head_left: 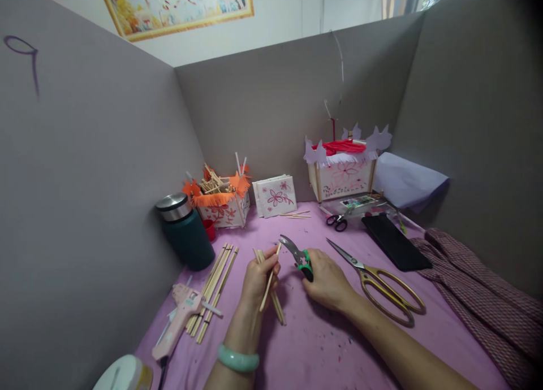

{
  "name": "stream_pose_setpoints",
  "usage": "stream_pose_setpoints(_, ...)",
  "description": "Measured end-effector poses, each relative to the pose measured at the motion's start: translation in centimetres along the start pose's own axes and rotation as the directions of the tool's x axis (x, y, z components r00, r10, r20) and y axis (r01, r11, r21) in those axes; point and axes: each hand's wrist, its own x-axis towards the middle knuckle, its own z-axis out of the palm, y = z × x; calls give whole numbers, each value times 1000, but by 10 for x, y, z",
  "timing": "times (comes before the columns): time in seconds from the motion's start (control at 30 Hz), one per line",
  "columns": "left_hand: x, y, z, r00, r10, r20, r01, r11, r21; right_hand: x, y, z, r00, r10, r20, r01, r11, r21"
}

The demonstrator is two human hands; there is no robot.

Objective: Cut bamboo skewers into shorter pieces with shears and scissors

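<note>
My left hand (255,278), a green bangle on its wrist, is closed around several thin wooden sticks (278,310). One stick (267,293) is pinched apart from the others, its upper end close to the blades of the pruning shears; I cannot tell whether they touch. Those green-handled pruning shears (302,258) are gripped in my right hand (328,280), with the curved blades pointing up and left. To the left of my left hand lie bundled sticks (218,285) with dark bands. Large gold-handled scissors (373,280) rest right of my right hand.
A pink glue gun (180,316) and a dark green flask (186,234) stand at left. Behind are an orange-fringed box (220,209) of sticks, drawn cards (275,196) and a purple-trimmed box (343,178). Small black scissors (338,221), a phone (396,243) and checked cloth (475,299) lie right.
</note>
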Motion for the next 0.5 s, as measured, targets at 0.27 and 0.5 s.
stream_pose_setpoints(0.27, 3, -2, -3, 1000, -5, -13, 5, 1000, -5, -2, -3, -2, 1000, -2, 29, 2, 1000, 17)
stream_pose_setpoints(0.5, 1, -2, -2, 1000, -5, -14, 5, 1000, 7, -1, -3, -2, 997, 31, 65, -32, 999, 13)
